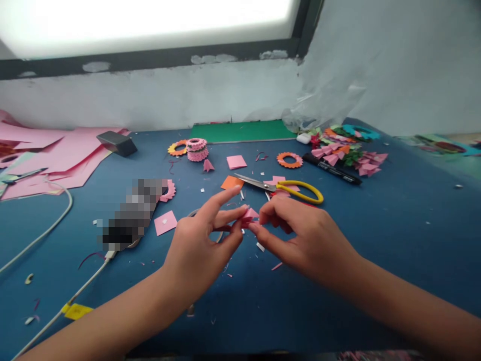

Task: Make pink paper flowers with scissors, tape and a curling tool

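A small folded pink paper piece (249, 216) is pinched between both hands above the blue table. My left hand (208, 233) grips its left side between thumb and a finger, the index finger raised. My right hand (300, 230) pinches its right edge with thumb and index finger, the other fingers curled. Just beyond my hands lie yellow-handled scissors (300, 188), blades pointing left, with an orange paper square (232, 182) and pink paper (278, 181) beside and under them. A pink square (166, 223) rests left of my left hand.
Pink paper rings (197, 150) are stacked farther back, near an orange ring (289, 160). A black marker (332, 169) lies before a pile of folded pink pieces (370, 163). At left are a cabled phone-like object (135, 215), a dark block (117, 143) and pink sheets (71, 150).
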The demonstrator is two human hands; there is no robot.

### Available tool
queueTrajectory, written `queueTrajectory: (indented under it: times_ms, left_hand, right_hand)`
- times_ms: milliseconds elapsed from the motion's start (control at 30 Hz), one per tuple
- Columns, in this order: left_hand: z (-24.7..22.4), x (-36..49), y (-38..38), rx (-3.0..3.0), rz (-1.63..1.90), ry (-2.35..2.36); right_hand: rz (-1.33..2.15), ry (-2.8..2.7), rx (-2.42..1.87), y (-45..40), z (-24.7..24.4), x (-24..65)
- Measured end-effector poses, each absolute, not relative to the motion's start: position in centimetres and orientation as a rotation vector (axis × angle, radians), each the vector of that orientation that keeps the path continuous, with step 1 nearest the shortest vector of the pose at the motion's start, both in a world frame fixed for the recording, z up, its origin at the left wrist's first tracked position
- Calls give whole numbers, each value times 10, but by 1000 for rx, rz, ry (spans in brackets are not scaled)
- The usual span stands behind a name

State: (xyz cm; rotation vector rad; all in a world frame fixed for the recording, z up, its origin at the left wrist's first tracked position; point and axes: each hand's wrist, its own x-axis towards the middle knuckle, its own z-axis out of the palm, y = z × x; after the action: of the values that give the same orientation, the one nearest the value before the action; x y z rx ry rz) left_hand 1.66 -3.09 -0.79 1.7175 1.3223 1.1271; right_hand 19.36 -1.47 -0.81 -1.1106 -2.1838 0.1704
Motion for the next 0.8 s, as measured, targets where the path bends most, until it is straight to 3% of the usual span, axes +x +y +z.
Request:
queueTrajectory:
  times_ms: [800]
  left_hand:
    - [-3, 20, -25, 1352, 1072, 1111]
  right_hand:
    - [162, -2070, -999, -16, -11, 191]
